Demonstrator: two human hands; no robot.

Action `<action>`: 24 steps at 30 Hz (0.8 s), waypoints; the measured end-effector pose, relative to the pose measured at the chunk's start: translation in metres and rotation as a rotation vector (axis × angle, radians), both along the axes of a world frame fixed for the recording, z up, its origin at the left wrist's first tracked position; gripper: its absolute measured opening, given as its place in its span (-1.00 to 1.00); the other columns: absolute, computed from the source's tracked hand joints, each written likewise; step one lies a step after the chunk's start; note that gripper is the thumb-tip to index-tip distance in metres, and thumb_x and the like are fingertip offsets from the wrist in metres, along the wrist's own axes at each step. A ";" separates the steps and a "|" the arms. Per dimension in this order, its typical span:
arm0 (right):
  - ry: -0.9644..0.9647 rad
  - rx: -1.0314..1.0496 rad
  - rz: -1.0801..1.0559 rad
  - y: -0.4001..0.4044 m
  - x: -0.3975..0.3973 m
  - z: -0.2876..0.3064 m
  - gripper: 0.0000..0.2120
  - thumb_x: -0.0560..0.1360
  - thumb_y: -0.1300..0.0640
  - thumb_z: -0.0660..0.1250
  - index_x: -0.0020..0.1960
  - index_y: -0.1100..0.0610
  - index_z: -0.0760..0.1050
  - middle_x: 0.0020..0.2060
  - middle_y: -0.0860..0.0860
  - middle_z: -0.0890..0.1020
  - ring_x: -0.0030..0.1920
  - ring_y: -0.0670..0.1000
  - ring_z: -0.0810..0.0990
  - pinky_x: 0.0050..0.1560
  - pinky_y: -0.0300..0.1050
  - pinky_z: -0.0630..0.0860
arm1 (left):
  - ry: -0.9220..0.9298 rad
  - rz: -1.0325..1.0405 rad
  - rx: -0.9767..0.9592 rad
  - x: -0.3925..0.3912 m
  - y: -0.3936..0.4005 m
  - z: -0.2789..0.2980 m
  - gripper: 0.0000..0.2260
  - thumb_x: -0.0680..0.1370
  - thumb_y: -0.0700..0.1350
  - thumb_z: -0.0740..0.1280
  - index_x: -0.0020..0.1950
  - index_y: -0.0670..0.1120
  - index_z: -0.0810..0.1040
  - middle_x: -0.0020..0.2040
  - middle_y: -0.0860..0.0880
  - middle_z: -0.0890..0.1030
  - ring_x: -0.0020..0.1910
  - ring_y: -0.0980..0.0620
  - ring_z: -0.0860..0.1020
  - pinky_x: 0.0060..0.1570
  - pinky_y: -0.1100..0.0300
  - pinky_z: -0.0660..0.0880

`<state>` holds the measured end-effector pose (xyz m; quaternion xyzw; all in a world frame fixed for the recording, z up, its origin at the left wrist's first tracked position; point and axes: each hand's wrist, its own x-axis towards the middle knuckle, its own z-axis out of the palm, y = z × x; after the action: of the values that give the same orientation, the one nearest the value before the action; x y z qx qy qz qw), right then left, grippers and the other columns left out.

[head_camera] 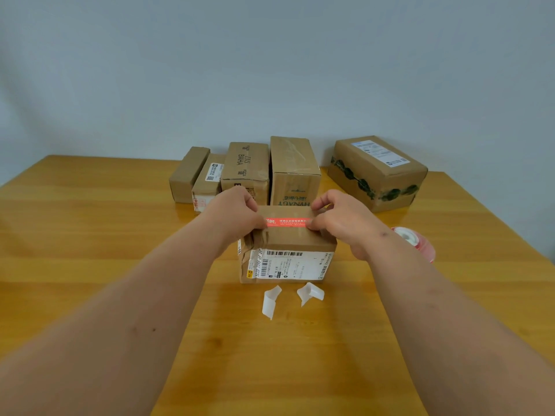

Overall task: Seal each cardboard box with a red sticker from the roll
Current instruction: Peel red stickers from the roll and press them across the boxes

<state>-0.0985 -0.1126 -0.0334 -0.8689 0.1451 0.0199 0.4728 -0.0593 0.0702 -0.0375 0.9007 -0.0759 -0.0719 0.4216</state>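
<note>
A small cardboard box (pixel 288 250) with a white shipping label on its front stands in the middle of the wooden table. A red sticker (pixel 286 222) lies stretched across its top. My left hand (pixel 237 211) pinches the sticker's left end and my right hand (pixel 339 217) pinches its right end, both with curled fingers at the box's top edges. The red sticker roll (pixel 417 243) sits on the table just right of my right wrist, partly hidden by it.
Several more cardboard boxes stand in a row at the back, among them a tall one (pixel 292 172) and a large one with green tape (pixel 377 172) at the right. Two white backing strips (pixel 271 301) (pixel 310 293) lie in front of the box.
</note>
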 end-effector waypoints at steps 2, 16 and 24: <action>-0.005 -0.007 0.007 -0.001 -0.001 0.000 -0.75 0.50 0.26 0.38 0.12 0.04 0.47 0.02 0.01 0.54 -0.04 -0.03 0.51 -0.25 -0.20 0.39 | 0.013 0.007 -0.021 0.000 0.001 0.000 -0.91 0.50 -0.21 0.40 -0.08 -0.10 0.50 -0.11 -0.04 0.56 -0.16 0.07 0.48 -0.23 0.19 0.46; 0.018 -0.153 -0.064 0.012 0.009 -0.005 -0.50 0.30 -0.06 0.54 0.09 0.05 0.39 0.05 0.03 0.53 -0.07 0.00 0.53 -0.27 -0.13 0.44 | -0.070 0.015 0.049 -0.001 -0.003 -0.004 -0.89 0.49 -0.14 0.37 -0.05 -0.15 0.53 -0.13 -0.13 0.62 -0.23 0.04 0.52 -0.18 0.11 0.55; 0.005 -0.035 -0.036 0.003 0.005 -0.004 -0.73 0.44 0.19 0.42 0.10 0.07 0.44 0.01 0.02 0.54 -0.12 -0.05 0.48 -0.25 -0.16 0.38 | 0.005 0.023 -0.029 -0.001 -0.001 0.000 -0.93 0.51 -0.22 0.36 -0.03 -0.16 0.52 -0.15 -0.05 0.55 -0.24 0.09 0.46 -0.32 0.24 0.37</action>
<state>-0.0937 -0.1093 -0.0373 -0.8744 0.1620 0.0112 0.4573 -0.0601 0.0696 -0.0378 0.8952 -0.0657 -0.0681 0.4354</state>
